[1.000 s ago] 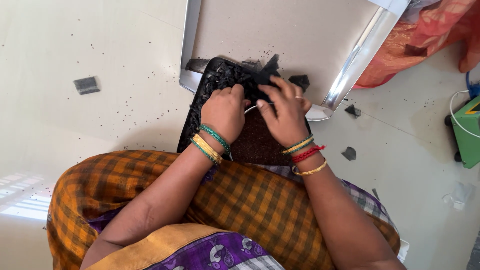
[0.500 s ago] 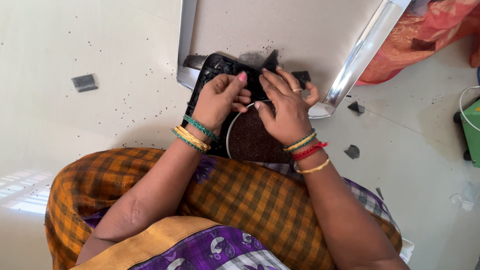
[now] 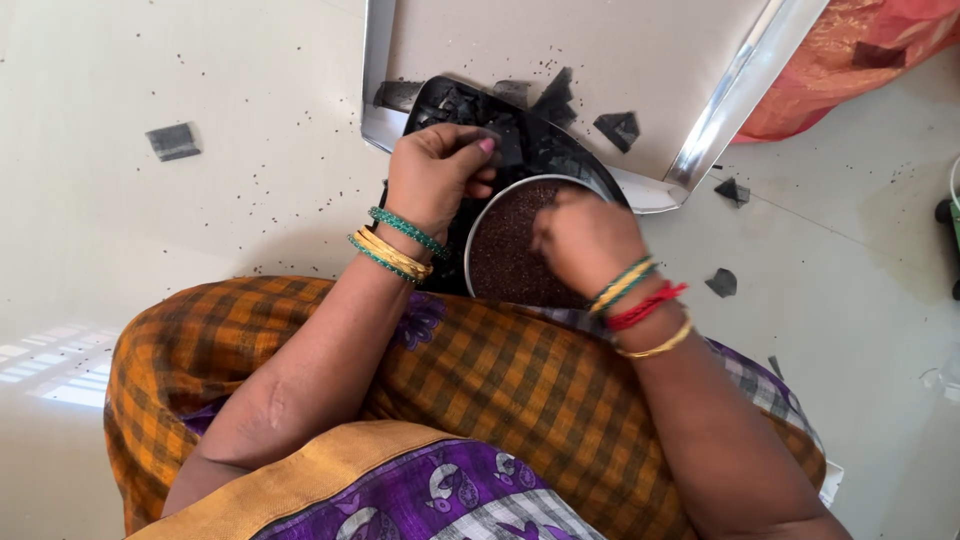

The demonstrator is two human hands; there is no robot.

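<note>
Beyond both hands: metal tray (image 3: 720, 95), black scraps (image 3: 615, 128). Left hand (image 3: 435, 175) pinches black piece (image 3: 510, 148); right hand (image 3: 585, 240), fingers curled, rests in seed bowl (image 3: 500, 255). Floor (image 3: 200, 230) open leftward.

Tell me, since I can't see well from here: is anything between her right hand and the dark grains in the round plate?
Nothing visible. The right hand rests directly on the dark grains inside the round plate; the left hand holds a black piece off to the side.
</note>
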